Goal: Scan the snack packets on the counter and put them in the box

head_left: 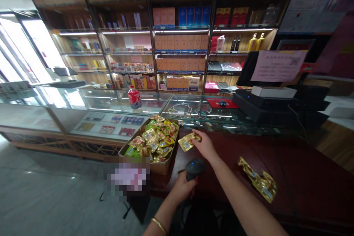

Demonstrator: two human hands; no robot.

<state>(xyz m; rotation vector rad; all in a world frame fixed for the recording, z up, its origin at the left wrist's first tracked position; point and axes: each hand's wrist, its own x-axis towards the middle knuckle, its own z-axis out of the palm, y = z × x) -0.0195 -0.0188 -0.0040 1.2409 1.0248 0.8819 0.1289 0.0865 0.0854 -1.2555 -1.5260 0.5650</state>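
Observation:
My left hand (pixel 182 188) is wrapped round the handle of a dark barcode scanner (pixel 195 167), whose head shows a small blue light. Above and beyond it, my right hand (pixel 205 146) pinches a gold snack packet (pixel 186 142) by its right end, over the brown tabletop. Left of that packet stands a cardboard box (pixel 163 168) heaped with gold and green snack packets (pixel 151 138). Farther right, past my right forearm, several gold packets (pixel 258 180) lie together on the table.
A glass display counter (pixel 155 99) runs behind the table (pixel 221 191), with a red drink bottle (pixel 134 97) and a white cable (pixel 180 109) on it. At the right are a monitor (pixel 249 68) and a mouse (pixel 222 103) on a red mat. Stocked shelves line the wall.

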